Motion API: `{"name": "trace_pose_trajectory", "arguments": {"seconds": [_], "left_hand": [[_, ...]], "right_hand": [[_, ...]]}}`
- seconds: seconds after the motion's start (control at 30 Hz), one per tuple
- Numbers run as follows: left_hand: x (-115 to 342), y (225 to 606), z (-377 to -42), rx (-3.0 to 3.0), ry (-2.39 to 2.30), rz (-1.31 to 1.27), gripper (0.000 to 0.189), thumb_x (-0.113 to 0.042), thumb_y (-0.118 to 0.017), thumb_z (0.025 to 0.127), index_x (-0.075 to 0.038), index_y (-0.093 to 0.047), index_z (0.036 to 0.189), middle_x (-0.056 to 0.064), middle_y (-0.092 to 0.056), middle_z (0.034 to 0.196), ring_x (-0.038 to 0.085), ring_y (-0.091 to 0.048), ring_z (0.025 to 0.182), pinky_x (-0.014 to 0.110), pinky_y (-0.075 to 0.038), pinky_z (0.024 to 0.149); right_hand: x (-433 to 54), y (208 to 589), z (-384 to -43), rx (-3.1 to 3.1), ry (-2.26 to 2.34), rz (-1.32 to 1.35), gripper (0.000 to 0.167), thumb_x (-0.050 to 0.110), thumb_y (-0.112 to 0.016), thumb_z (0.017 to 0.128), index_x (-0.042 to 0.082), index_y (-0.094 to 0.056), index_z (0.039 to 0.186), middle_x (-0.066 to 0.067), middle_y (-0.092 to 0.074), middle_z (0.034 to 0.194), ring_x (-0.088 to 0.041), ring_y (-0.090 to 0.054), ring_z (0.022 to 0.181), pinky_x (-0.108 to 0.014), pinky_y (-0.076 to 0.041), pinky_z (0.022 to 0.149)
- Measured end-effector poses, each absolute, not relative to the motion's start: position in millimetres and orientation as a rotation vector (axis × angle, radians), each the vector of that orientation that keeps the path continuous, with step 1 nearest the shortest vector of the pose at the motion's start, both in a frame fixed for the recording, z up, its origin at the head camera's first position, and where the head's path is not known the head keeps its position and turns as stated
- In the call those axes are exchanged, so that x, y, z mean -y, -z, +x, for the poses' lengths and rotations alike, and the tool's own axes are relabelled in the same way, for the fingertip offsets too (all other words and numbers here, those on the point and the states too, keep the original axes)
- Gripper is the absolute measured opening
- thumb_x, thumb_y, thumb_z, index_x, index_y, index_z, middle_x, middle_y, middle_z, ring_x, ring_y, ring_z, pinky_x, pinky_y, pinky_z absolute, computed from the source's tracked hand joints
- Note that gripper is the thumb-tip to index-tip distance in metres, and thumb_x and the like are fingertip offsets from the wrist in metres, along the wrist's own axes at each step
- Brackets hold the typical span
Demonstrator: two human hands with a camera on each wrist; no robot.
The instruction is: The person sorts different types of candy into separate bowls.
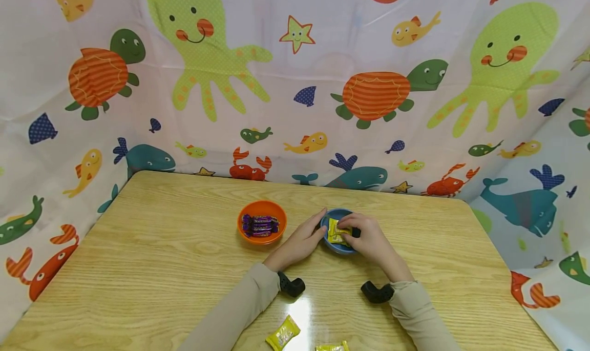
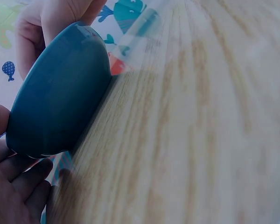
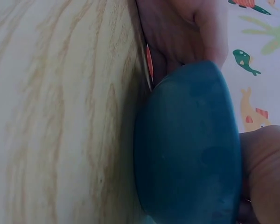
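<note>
A small blue bowl point(image 1: 338, 250) stands on the table with several yellow-wrapped candies point(image 1: 334, 233) inside it. My left hand point(image 1: 297, 243) holds the bowl at its left side, thumb at the rim and fingers low around the outer wall, as the left wrist view shows. From the right, my right hand point(image 1: 372, 241) reaches over the rim, its bent fingers pinching a yellow candy in the bowl. The bowl's wall hides those fingertips in the right wrist view.
Left of my hands stands an orange bowl point(image 1: 262, 206) holding several purple-wrapped candies point(image 1: 260, 226). One yellow candy point(image 1: 283, 333) lies near the front edge of the wooden table point(image 1: 161, 248), and another candy point(image 1: 334, 347) is partly cut off by the frame. A patterned curtain point(image 1: 276, 95) hangs behind.
</note>
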State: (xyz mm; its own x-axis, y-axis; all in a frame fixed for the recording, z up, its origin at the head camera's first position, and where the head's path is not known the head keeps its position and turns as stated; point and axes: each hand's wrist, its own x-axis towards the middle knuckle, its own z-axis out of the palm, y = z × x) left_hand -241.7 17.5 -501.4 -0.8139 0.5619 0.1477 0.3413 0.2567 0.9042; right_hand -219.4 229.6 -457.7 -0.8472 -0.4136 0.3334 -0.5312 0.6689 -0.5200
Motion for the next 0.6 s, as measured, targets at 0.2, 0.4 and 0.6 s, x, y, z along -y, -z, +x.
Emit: {"name": "trace_pose_trajectory", "arguments": {"seconds": [0.2,0.4,0.6], "left_hand": [[-18,501,-242,-2.312,-1.599,0.851,0.055,-0.024,-0.039,0.109,-0.009,-0.021,0.159,0.002,-0.021,0.163,0.018,-0.019,0.149,0.042,-0.019,0.12],[-18,502,-242,-2.314,-1.592,0.852,0.055,-0.024,-0.039,0.109,-0.01,-0.021,0.159,0.002,-0.021,0.163,0.019,-0.019,0.149,0.044,-0.019,0.12],[-17,501,-241,-2.311,-1.597,0.847,0.055,-0.025,-0.039,0.109,-0.01,-0.021,0.159,0.002,-0.021,0.163,0.019,-0.02,0.149,0.044,-0.019,0.12]], "right_hand": [[-230,458,-219,2.699,-0.923,0.761,0.021,-0.006,-0.077,0.08,0.0,-0.076,0.1,-0.012,-0.071,0.107,-0.032,-0.065,0.104,-0.048,-0.053,0.092],[-230,453,-217,2.689,-0.943,0.756,0.019,-0.002,-0.078,0.083,-0.001,-0.076,0.102,-0.011,-0.071,0.107,-0.032,-0.065,0.104,-0.05,-0.053,0.092],[-226,437,-210,2.621,-0.984,0.796,0.019,0.003,-0.077,0.085,0.001,-0.075,0.104,-0.009,-0.072,0.106,-0.03,-0.067,0.103,-0.049,-0.055,0.088]]}}
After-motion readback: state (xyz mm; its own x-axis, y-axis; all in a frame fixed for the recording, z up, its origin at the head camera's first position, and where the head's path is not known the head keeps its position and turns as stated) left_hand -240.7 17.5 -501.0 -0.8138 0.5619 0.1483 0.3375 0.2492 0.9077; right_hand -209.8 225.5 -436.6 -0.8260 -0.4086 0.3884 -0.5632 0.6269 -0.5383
